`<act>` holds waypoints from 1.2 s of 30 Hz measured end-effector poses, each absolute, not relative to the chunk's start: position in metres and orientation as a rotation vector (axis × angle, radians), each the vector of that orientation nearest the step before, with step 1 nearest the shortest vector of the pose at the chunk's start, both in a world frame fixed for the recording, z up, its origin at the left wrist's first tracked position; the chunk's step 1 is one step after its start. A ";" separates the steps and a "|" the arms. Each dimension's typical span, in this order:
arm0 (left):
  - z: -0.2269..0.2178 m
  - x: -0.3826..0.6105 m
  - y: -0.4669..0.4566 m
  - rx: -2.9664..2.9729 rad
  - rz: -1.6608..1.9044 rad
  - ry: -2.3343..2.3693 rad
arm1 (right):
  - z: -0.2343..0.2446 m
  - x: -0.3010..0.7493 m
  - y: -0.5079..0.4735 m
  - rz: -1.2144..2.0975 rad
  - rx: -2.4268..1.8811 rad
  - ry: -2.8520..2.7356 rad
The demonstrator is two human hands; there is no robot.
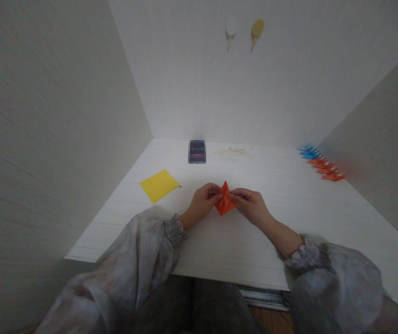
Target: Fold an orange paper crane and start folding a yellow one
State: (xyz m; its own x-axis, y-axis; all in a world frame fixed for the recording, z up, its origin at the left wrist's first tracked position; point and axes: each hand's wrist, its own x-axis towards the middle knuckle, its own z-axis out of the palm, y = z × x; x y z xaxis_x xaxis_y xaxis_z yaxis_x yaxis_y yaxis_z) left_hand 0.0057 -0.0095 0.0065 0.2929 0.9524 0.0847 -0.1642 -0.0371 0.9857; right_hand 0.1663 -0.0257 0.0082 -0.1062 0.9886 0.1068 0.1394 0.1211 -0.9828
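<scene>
Head view: we found the left hand [202, 202] and right hand [251, 204] close together, each pinching one side of the orange paper fold [224, 199]. The fold was creased, diamond-shaped and pointed, and sat near the middle of the white wood-grained table [289, 232]. A flat yellow square sheet [159, 185] lay at ten o'clock from it, a dark blurred box [197, 151] at eleven, and a row of blue and orange paper figures [320, 164] at two.

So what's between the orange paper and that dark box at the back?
Nothing. The head view shows only bare white table between the orange paper and the dark box.
</scene>
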 end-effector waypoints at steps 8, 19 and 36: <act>0.007 0.007 -0.011 1.264 1.113 0.816 | 0.007 0.164 -0.026 1.139 -1.116 -1.393; 0.005 0.010 -0.010 1.319 1.102 0.884 | 0.009 0.164 -0.027 0.996 -1.182 -1.517; 0.008 0.012 -0.012 1.298 1.067 0.800 | 0.008 0.161 -0.027 0.775 -1.224 -1.614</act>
